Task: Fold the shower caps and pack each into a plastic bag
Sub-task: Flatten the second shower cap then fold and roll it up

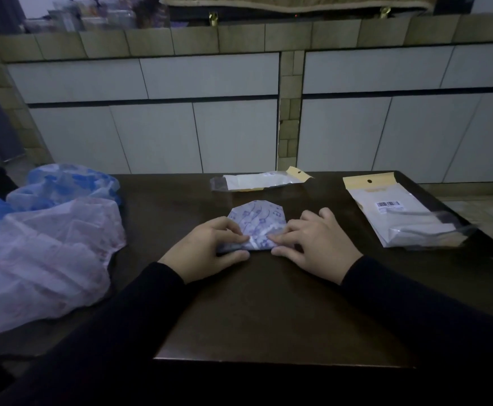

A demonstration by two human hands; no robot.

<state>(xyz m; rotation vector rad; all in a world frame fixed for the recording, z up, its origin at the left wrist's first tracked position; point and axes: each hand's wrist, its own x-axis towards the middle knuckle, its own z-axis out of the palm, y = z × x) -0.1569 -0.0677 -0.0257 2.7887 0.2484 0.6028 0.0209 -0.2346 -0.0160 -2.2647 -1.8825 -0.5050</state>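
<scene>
On dark table (268, 303) before white cabinets (157, 112); both hands' grips pinch folded cap (257, 221)

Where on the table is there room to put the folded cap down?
Bare dark table lies in front of the left hand and right hand, and between the folded cap and the right bag stack. The left side is crowded with unfolded caps; a bag lies just behind.

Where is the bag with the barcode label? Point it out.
In the head view, the barcode bag lies on the dark table at the right, beyond the right hand.
</scene>
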